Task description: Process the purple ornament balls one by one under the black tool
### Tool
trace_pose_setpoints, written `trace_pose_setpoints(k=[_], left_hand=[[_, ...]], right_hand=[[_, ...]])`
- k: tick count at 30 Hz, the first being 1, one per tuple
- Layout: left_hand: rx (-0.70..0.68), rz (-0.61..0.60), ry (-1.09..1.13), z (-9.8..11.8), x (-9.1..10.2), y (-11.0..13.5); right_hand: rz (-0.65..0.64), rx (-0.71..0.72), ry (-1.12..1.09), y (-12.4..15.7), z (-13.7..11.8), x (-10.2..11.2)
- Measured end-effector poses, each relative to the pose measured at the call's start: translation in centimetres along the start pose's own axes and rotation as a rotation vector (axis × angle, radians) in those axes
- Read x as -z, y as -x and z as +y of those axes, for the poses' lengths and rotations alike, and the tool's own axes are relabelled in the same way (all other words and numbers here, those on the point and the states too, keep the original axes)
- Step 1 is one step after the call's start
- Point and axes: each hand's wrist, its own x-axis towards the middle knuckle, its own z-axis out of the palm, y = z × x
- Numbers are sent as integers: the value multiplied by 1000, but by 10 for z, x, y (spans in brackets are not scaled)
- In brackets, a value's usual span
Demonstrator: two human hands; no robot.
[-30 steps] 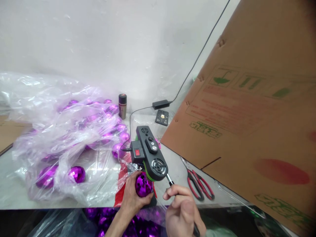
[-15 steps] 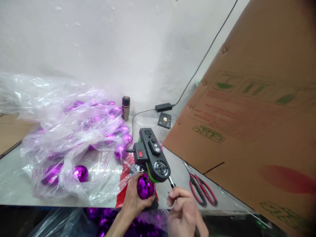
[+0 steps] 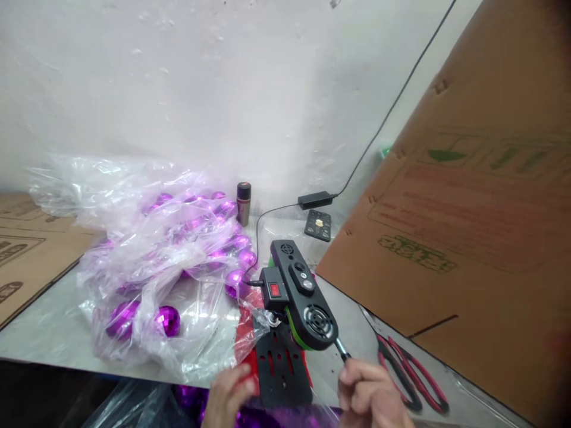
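Observation:
My left hand (image 3: 226,395) is at the table's front edge, slightly blurred, its fingers loosely apart with no ball visible in them. Beside it lies a black slotted metal plate (image 3: 281,356), bare on top. Above that plate sits a black and green device (image 3: 306,297) with round grilles and a side box bearing a red switch (image 3: 274,289). My right hand (image 3: 370,389) is closed around the handle of a metal lever (image 3: 342,349) at the device's near end. Shiny purple balls (image 3: 168,321) lie under clear plastic film (image 3: 151,279) at left.
More purple balls (image 3: 187,395) show below the table edge. Red-handled scissors (image 3: 414,374) lie right of my right hand, near a large leaning cardboard box (image 3: 446,226). Farther back are a dark bottle (image 3: 243,202), a power adapter (image 3: 316,200) with its cable, and a black card-like item (image 3: 318,224).
The purple ball that my left hand held under the device is gone from it; that hand has moved down and left, its fingers loosened. My right hand keeps the lever. The view has shifted.

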Motion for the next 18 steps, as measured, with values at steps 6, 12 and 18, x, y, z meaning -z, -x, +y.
trace_pose_setpoints(k=[6, 12, 18], left_hand=[[310, -91, -18, -23, 2, -184], [418, -173, 60, -27, -20, -220], [763, -113, 387, -9, 27, -170]], right_hand=[[2, 98, -73, 0, -9, -13], [85, 105, -32, 3, -31, -28], [62, 102, -40, -5, -42, -31]])
